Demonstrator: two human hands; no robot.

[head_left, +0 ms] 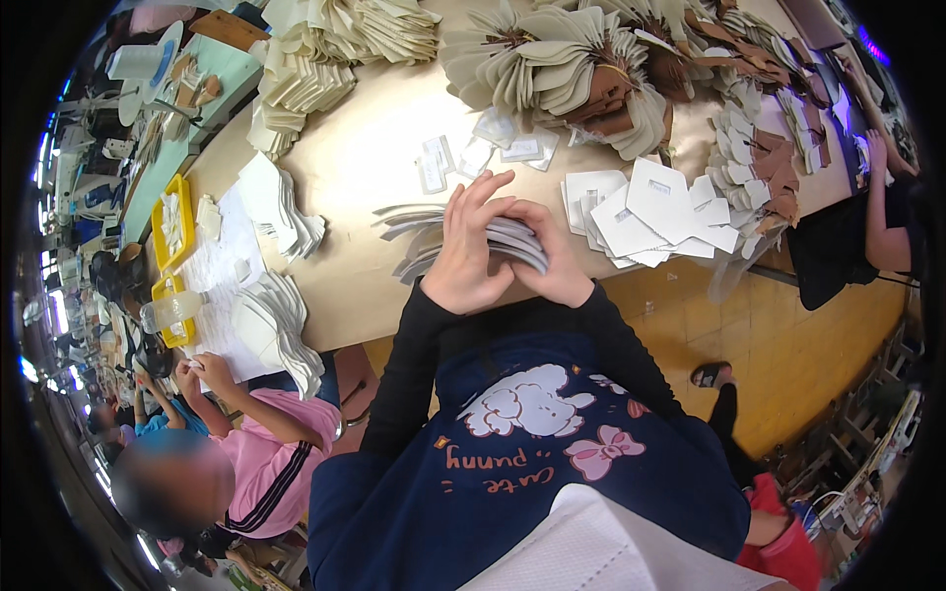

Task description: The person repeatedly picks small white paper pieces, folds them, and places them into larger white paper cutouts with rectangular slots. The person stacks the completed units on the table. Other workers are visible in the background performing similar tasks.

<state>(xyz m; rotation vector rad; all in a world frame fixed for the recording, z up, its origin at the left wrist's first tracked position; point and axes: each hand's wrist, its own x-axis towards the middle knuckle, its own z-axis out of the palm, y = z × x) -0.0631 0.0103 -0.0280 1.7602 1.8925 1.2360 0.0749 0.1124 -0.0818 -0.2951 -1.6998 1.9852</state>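
Note:
Just in front of my body, at the table's near edge, both hands are on a stack of thin, pale grey-white cut pieces [424, 236]. My left hand [471, 251] lies across the middle of the stack, its fingers reaching over the top edges. My right hand [555, 258] closes round the stack's right end. The pieces stand on edge and fan out at the left; their lower parts are partly hidden by my hands. Right of my hands, several loose white cut pieces [650, 205] overlap at the table edge. Small clear plastic packets [434, 163] lie just beyond my hands.
Bundles of cream pieces [325, 49] and grey and brown pieces [581, 69] crowd the table's far side. Wavy white stacks [271, 320] and yellow trays [172, 227] are at left. A person in pink [281, 443] sits there; another person's arm [887, 227] is at right.

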